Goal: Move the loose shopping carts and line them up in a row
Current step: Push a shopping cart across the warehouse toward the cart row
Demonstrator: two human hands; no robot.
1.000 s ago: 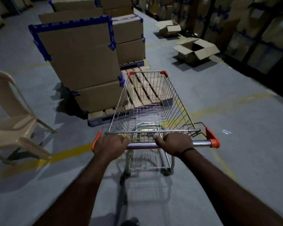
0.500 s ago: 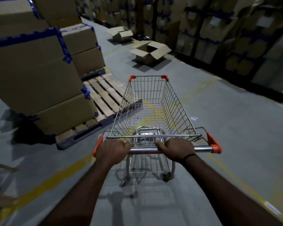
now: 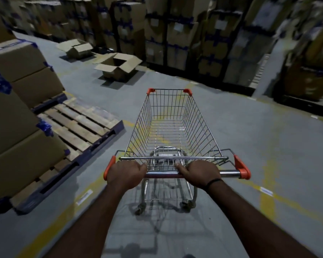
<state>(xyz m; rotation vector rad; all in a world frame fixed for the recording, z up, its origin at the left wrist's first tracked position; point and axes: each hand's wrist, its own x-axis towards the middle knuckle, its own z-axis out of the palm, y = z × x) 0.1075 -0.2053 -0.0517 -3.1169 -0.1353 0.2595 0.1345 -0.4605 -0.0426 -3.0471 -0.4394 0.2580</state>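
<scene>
While both hands were wrapped over the handle bar [image 3: 162,175], the shopping cart [image 3: 172,127] stood directly ahead of the fingers [image 3: 131,164], its empty wire basket stretching away from the knuckles toward the racks of cartons [image 3: 194,34]. The left hand [image 3: 126,175] clenched the bar at its left end, just inside the orange cap. The right hand [image 3: 200,174] gripped it right of the middle, with bare chrome between its fingers and the other cap. A wooden pallet [image 3: 78,125] with stacked boxes [image 3: 17,108] lay left of the left-hand fingers, and an open box [image 3: 117,66] sat farther ahead. No row, nor any other cart, was in sight (so how many were parked could not be told). By my judgement this cart was in transit, with parking and aligning yet to do.
</scene>
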